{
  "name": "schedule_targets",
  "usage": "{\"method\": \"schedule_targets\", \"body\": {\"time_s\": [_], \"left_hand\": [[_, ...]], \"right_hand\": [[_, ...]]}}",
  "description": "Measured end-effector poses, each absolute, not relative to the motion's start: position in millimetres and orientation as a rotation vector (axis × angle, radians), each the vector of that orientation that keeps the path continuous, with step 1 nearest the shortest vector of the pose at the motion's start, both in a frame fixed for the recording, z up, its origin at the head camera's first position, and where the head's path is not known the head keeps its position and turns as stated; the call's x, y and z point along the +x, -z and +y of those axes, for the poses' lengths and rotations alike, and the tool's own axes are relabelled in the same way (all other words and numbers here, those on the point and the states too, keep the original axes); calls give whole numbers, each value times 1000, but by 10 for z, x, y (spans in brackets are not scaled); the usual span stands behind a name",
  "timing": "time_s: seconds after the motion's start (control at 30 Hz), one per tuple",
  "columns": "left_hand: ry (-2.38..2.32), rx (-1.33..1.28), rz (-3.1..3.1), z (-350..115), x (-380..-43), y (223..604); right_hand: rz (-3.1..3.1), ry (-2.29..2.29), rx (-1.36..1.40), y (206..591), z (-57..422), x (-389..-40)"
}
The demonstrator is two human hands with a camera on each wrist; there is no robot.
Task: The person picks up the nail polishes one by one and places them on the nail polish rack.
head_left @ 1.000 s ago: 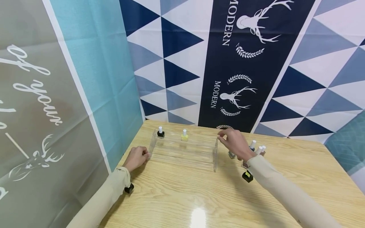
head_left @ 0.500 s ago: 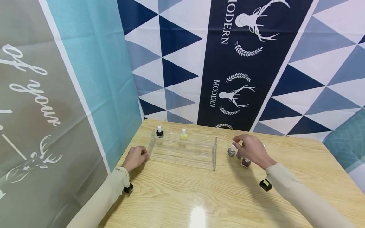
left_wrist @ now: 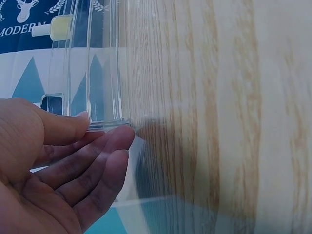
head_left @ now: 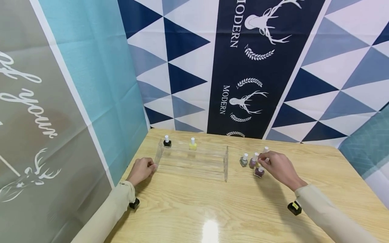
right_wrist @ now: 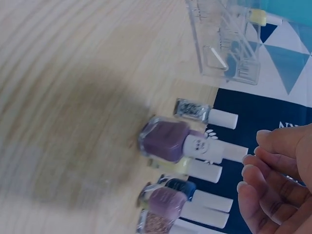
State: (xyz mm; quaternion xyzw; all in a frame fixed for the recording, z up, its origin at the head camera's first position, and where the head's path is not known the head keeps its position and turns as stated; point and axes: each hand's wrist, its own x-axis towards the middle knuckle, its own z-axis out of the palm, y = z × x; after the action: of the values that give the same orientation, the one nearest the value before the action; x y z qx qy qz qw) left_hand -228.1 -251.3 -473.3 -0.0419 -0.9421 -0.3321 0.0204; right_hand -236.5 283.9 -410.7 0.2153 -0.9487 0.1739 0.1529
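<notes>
A clear acrylic rack (head_left: 189, 173) with stepped tiers stands on the table. On its top tier are a black nail polish bottle (head_left: 167, 144) and a yellow nail polish bottle (head_left: 192, 146). My left hand (head_left: 142, 170) pinches the rack's left end, thumb (left_wrist: 68, 127) on one side and fingers on the other. Right of the rack, my right hand (head_left: 281, 168) hovers at a group of white-capped polish bottles, fingers loosely bent and holding nothing. Nearest its fingertips is a dark mauve bottle (right_wrist: 165, 140). A silver glitter bottle (head_left: 243, 161) stands at the group's left.
Pale yellow (right_wrist: 175, 165), blue (right_wrist: 181, 185) and pink-glitter (right_wrist: 157, 223) bottles stand close together in the group, partly hidden by the right hand in the head view. Patterned cloth (head_left: 188, 74) hangs behind the wooden table (head_left: 182, 209) and along its left side.
My right hand has moved from the rack's right end rightward to the polish bottles, uncovering some of them. The left hand keeps its place on the rack. The view has shifted slightly.
</notes>
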Motion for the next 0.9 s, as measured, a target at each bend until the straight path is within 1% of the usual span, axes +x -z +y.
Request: {"method": "schedule_targets", "body": {"time_s": [0.37,0.9], "left_hand": [[1038,-117,-2920,-2517,-2268,4743],[1025,-134,-2923,-2529,-2284,4753]], "right_hand": [[-2764,-491,589,4219,2932,-2295],[-2746,-525,583,4369,2975,-2308]]}}
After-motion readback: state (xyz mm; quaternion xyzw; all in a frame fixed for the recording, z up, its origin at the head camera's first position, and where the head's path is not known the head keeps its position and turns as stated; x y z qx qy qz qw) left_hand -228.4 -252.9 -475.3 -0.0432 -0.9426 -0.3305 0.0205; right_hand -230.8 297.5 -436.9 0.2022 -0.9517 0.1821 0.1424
